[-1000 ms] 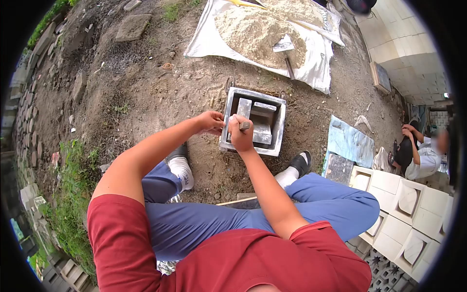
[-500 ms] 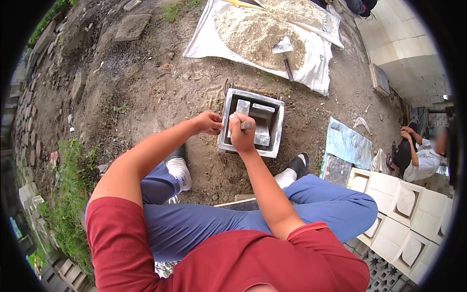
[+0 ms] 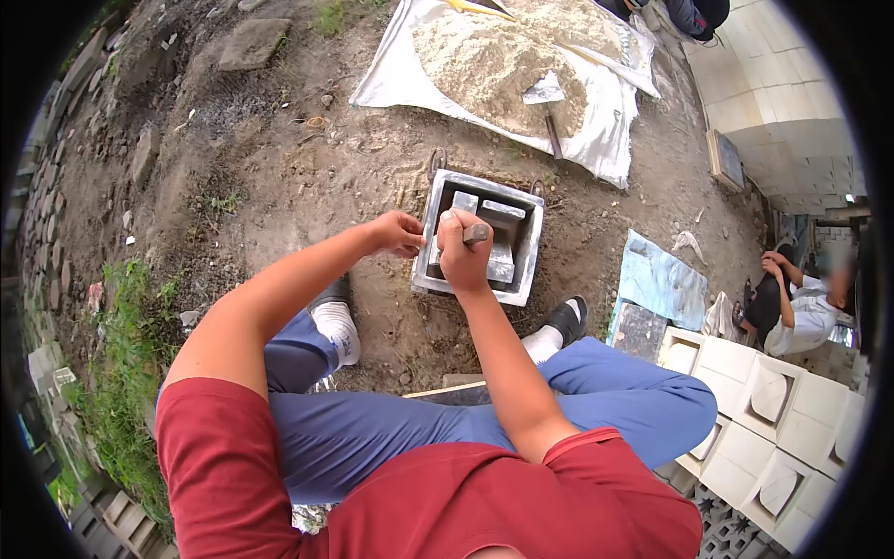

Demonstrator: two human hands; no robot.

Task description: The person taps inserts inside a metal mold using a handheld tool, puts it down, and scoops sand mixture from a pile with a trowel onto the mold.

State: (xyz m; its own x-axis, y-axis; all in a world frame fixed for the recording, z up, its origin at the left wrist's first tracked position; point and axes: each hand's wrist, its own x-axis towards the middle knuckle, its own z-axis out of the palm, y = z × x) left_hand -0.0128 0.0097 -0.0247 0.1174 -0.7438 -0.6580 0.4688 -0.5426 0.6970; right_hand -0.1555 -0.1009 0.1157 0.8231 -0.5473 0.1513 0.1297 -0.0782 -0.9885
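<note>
In front of my feet sits a square grey metal mould (image 3: 534, 250), with an upright inner block (image 3: 501, 263) and bars inside it. My right hand (image 3: 463, 250) is over the mould's left half, its fist closed round a tool with a short rounded handle (image 3: 477, 234). The tool's working end is hidden under the fist. Beside the mould's left wall, my left hand (image 3: 399, 233) has its fingers curled together, fingertips at the rim. Whether they pinch anything is too small to tell.
A white sheet (image 3: 377, 82) bears a pile of sandy powder (image 3: 494, 56) and a trowel (image 3: 549, 116). Cast white blocks (image 3: 736, 373) stand at the right, near a blue sheet (image 3: 663, 279). Another person (image 3: 801, 303) sits at far right. Grass (image 3: 126, 373) grows at left.
The tool's handle in my right fist has tilted, and its end now points more toward me and to the right. My left hand stays at the mould's rim.
</note>
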